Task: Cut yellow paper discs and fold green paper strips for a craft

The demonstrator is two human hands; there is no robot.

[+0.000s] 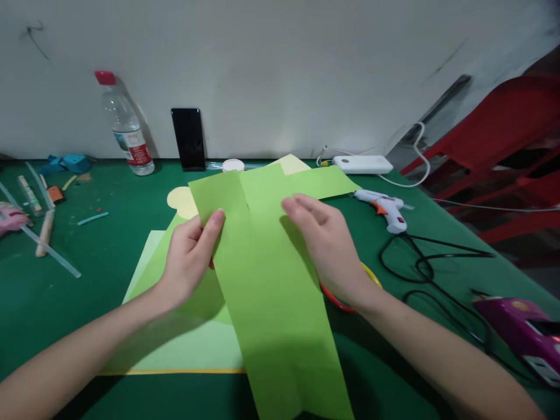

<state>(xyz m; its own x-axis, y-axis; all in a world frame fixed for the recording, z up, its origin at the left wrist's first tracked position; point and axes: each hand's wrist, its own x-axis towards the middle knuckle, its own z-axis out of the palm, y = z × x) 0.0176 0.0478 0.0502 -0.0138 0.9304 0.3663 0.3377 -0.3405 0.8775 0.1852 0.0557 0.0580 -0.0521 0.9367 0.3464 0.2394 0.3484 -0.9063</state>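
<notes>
A long sheet of bright green paper is held up in front of me, with a cut or crease line near its top. My left hand pinches its left edge, thumb on the near face. On the right side of the sheet, my right hand is closed, thumb and fingers at the paper; the exact grip is partly hidden. Under the sheet lie more green paper and a pale green sheet with a yellow lower edge. A cream rounded paper cutout shows beside my left hand.
Behind stand a water bottle and a black phone against the wall. Rightward are a white glue gun with black cord, a white power strip and a purple device. Glue sticks and small tools lie left.
</notes>
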